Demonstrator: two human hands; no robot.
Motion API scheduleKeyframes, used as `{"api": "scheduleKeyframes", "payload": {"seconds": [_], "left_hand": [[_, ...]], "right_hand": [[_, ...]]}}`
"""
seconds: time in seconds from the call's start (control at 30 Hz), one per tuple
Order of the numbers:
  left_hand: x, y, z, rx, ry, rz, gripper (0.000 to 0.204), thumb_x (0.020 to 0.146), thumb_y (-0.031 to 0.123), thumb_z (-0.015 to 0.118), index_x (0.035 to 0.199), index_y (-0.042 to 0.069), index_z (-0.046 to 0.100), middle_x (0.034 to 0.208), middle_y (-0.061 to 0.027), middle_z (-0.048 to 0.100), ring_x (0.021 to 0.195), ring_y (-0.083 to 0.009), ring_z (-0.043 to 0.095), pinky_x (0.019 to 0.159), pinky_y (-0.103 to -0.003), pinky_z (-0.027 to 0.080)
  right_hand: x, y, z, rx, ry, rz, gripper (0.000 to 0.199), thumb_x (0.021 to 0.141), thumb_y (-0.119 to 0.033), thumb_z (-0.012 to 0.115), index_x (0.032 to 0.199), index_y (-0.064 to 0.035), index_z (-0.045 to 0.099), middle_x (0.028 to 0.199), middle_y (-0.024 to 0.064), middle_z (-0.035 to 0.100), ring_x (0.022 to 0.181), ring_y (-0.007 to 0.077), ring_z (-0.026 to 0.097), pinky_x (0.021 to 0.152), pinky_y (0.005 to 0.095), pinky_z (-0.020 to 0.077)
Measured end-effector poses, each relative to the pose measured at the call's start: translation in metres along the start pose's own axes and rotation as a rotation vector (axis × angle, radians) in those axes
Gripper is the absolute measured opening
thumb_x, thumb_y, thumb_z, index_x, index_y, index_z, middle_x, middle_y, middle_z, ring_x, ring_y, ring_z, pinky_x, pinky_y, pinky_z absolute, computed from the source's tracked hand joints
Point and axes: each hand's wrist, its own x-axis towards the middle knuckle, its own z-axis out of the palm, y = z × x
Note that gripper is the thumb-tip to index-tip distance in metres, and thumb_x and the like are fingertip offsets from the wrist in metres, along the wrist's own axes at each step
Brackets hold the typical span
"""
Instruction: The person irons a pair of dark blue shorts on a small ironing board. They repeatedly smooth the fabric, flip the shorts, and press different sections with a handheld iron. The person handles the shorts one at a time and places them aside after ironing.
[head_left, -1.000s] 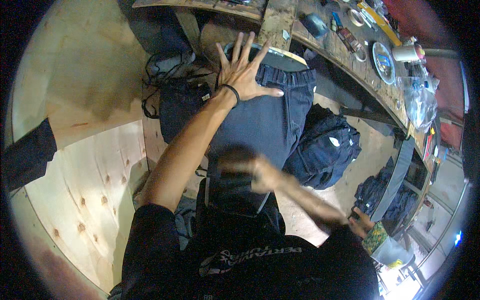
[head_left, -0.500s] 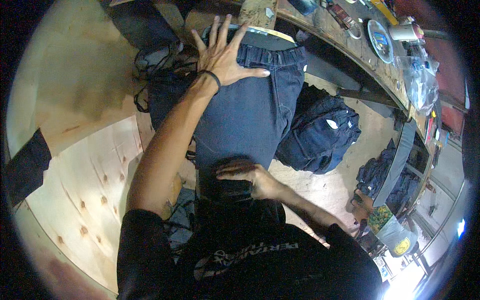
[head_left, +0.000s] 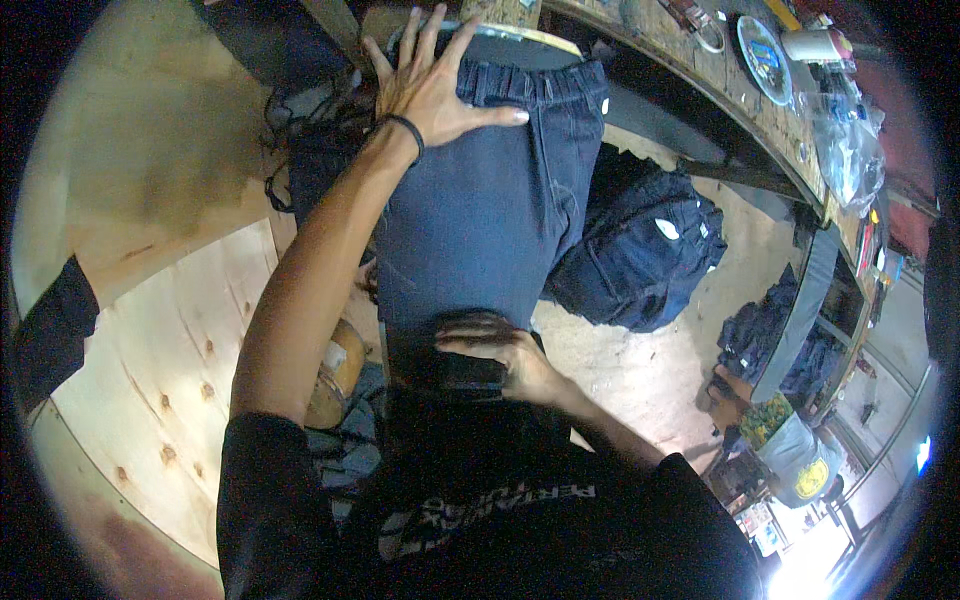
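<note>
Dark blue denim trousers [head_left: 465, 210] with an elastic waistband lie spread over a narrow padded board [head_left: 510, 43], whose rounded end shows past the waistband. My left hand [head_left: 425, 95] is open, fingers fanned wide, pressing on the left side of the waistband, with the thumb reaching across the cloth. A black band circles that wrist. Lower down, close to my body, my right hand [head_left: 490, 350] lies on the trousers with its fingers stretched out to the left. Its fingertips are slightly blurred against the dark cloth.
A pile of folded dark trousers [head_left: 645, 255] sits to the right. Beyond runs a wooden workbench [head_left: 690, 60] holding a plate [head_left: 763, 60], a cup [head_left: 815, 45] and a plastic bag [head_left: 850, 160]. More dark garments [head_left: 755, 330] lie below it. Plywood sheets [head_left: 190, 370] are on the left.
The view has shifted slightly, so the board and trousers sit a little further left. My left hand keeps its place on the waistband; my right hand stays on the lower cloth.
</note>
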Motion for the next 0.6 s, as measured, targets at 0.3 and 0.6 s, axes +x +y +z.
{"api": "scheduleKeyframes", "payload": {"seconds": [0.3, 0.6], "left_hand": [[0.002, -0.006, -0.009, -0.164, -0.134, 0.032, 0.147, 0.063, 0.106, 0.062, 0.172, 0.015, 0.025, 0.18, -0.0243, 0.009, 0.167, -0.0425, 0.007, 0.13, -0.076, -0.001], [0.002, -0.01, 0.019, -0.293, 0.159, 0.066, 0.137, 0.056, 0.095, 0.079, 0.168, 0.025, 0.041, 0.178, -0.0216, 0.022, 0.166, -0.0439, 0.012, 0.127, -0.077, 0.009]], "right_hand": [[0.072, 0.009, -0.002, -0.049, 0.055, 0.111, 0.067, 0.068, -0.01, 0.076, 0.135, -0.0065, 0.075, 0.149, 0.0167, 0.068, 0.141, 0.0372, 0.061, 0.125, 0.0524, 0.0409], [0.062, -0.045, 0.025, -0.152, 0.287, 0.515, 0.075, 0.068, -0.017, 0.084, 0.141, -0.0061, 0.07, 0.148, 0.0172, 0.068, 0.138, 0.0387, 0.061, 0.124, 0.051, 0.0395]]}}
